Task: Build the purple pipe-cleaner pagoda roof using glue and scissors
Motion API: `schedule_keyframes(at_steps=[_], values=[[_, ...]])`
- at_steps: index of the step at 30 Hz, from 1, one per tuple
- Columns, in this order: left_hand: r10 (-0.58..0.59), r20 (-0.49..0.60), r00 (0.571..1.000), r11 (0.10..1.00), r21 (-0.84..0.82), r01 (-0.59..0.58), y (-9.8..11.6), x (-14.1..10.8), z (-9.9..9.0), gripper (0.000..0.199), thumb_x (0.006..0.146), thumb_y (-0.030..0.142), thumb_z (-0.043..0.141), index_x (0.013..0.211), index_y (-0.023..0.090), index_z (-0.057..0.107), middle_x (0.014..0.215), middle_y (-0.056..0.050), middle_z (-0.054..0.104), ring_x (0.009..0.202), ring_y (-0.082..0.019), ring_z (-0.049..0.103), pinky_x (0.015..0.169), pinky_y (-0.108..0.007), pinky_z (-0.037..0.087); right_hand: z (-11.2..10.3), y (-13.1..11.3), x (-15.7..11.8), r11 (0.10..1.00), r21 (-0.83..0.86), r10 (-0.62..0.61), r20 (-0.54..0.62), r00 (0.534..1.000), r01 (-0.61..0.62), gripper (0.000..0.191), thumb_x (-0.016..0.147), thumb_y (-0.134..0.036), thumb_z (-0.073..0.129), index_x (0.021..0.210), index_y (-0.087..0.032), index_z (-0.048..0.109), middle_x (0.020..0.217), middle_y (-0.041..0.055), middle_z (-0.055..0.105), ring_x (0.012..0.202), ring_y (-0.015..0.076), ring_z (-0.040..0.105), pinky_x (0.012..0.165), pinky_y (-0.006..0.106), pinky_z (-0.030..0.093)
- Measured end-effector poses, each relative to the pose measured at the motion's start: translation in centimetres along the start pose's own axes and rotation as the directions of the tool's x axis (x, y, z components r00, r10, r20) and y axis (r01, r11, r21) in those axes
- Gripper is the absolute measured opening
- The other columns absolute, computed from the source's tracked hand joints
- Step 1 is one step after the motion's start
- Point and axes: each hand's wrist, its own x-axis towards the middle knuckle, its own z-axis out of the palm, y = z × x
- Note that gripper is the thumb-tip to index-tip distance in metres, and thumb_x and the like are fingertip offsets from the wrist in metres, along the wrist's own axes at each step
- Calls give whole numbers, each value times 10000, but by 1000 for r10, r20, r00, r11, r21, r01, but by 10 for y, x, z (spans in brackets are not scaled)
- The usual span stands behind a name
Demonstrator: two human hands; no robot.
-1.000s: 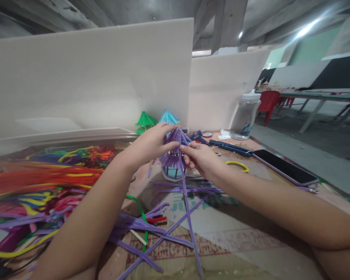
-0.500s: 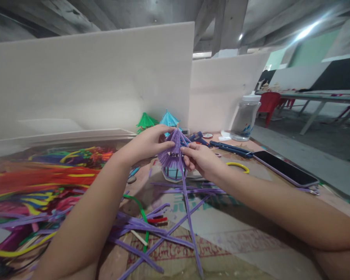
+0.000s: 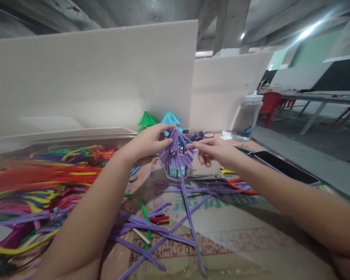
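A small tiered pavilion model with purple pipe-cleaner roofs stands on the table before me. My left hand grips the left side of its upper roof, thumb in front and fingers behind. Its thin centre stick pokes out at the peak. One long purple pipe cleaner runs from the roof down toward me. My right hand is at the roof's right edge, index finger stretched out and lower fingers loosely curled. Its fingertip is at the end of a roof strand; whether it touches cannot be seen. Scissors with orange handles lie below this hand.
Loose purple pipe cleaners cross the table in front, and a colourful heap spreads at left. Green and blue roofed models stand behind. A phone and clear bottle are at right; white panels rise behind.
My right hand has moved right, away from the front of the roof, with its fingers spread more. The scissors' orange handles now show. My left hand keeps its hold on the roof.
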Motion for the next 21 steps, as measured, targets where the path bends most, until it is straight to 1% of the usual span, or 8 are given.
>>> schedule_keyframes(at_steps=[2, 3, 4, 5, 8, 12, 17, 21], values=[[2, -8, 1000, 1000, 3, -2, 1, -1, 0, 488, 881, 334, 562, 1342, 174, 580, 1254, -90, 671, 987, -215, 662, 857, -323, 524, -25, 6, 6, 930, -348, -168, -108, 980, 121, 312, 894, -434, 568, 924, -170, 731, 621, 37, 679, 503, 137, 556, 510, 268, 413], [0, -13, 1000, 1000, 13, 0, 1, -1, -1, 491, 882, 339, 563, 1345, 178, 580, 1259, -87, 671, 999, -216, 661, 877, -326, 521, -37, 12, 11, 839, -530, -230, -141, 963, 123, 322, 922, -421, 532, 955, -176, 738, 710, 57, 715, 583, 151, 592, 557, 273, 421], [-3, -17, 1000, 1000, 25, 3, 2, -1, -1, 492, 884, 346, 562, 1347, 181, 580, 1255, -84, 674, 1003, -217, 660, 891, -330, 519, -47, 19, 15, 710, -699, -264, -153, 952, 84, 325, 943, -389, 498, 986, -183, 746, 818, 75, 743, 666, 164, 618, 599, 277, 422], [-6, -19, 1000, 999, 34, 7, 3, -1, -1, 493, 888, 353, 560, 1350, 183, 581, 1249, -81, 679, 1004, -218, 660, 901, -333, 517, -55, 29, 20, 550, -834, -238, -109, 965, 41, 328, 960, -349, 463, 1038, -195, 743, 920, 80, 753, 748, 173, 636, 648, 277, 426], [-11, -37, 999, 999, 46, 13, 5, -1, -2, 461, 907, 378, 542, 1323, 190, 605, 1252, -71, 685, 1032, -220, 657, 938, -339, 507, -70, 60, 33, 423, -906, -124, -50, 991, 7, 268, 907, -288, 555, 1034, -166, 759, 960, 119, 752, 800, 209, 651, 688, 284, 423], [11, -75, 997, 999, 52, -7, 1, 2, -1, 407, 943, 418, 489, 1229, 189, 665, 1228, -70, 703, 1068, -235, 652, 950, -358, 496, -71, 90, 39, 330, -944, -75, -1, 997, 24, 299, 909, -287, 580, 1105, -137, 749, 1122, 172, 718, 1011, 262, 643, 842, 303, 429], [30, -104, 994, 999, 17, -28, -4, 4, 1, 389, 950, 439, 478, 1156, 192, 698, 1174, -69, 724, 1053, -243, 661, 898, -363, 504, -67, 97, 39, 268, -963, -52, 14, 999, 27, 322, 949, -216, 475, 1076, -114, 752, 1112, 185, 712, 1022, 250, 641, 871, 296, 417], [24, -76, 997, 999, -28, -26, -1, 2, 0, 379, 936, 418, 507, 1194, 200, 679, 1194, -62, 712, 1041, -228, 658, 879, -339, 510, -65, 94, 40, 252, -967, -51, -53, 997, -38, 295, 920, -163, 467, 1001, -78, 739, 1030, 213, 720, 931, 255, 659, 807, 300, 419]])
